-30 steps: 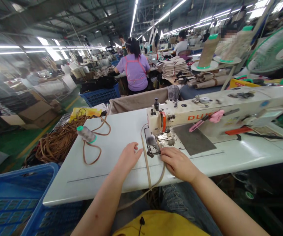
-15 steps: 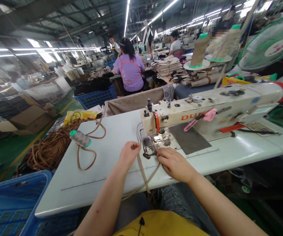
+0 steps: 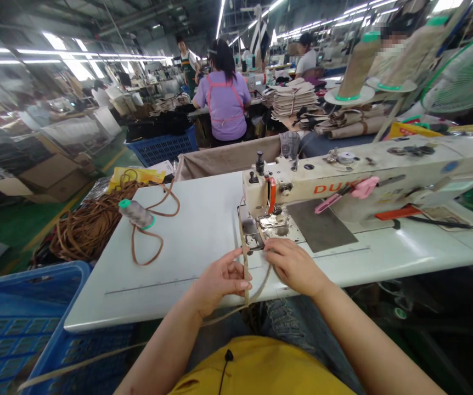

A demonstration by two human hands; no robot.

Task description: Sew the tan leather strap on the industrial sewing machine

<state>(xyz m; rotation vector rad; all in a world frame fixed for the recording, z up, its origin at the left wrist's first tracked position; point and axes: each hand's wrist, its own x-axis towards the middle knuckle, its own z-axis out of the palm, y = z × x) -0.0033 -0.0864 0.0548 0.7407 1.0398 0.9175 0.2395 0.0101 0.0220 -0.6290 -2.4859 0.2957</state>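
The left grip (image 3: pixel 223 278) is loosely holding a tan strap (image 3: pixel 245 262) above the worktop's (image 3: pixel 170 258) near edge. The right grip (image 3: pixel 296 266) is resting by the sewing machine's (image 3: pixel 343 186) plate, its closure unclear. Beyond, a purple-shirted person (image 3: pixel 226 104) is sitting.

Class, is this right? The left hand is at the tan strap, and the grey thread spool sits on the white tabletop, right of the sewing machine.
Wrong side: the head view shows the grey thread spool left of the sewing machine. The rest stands.
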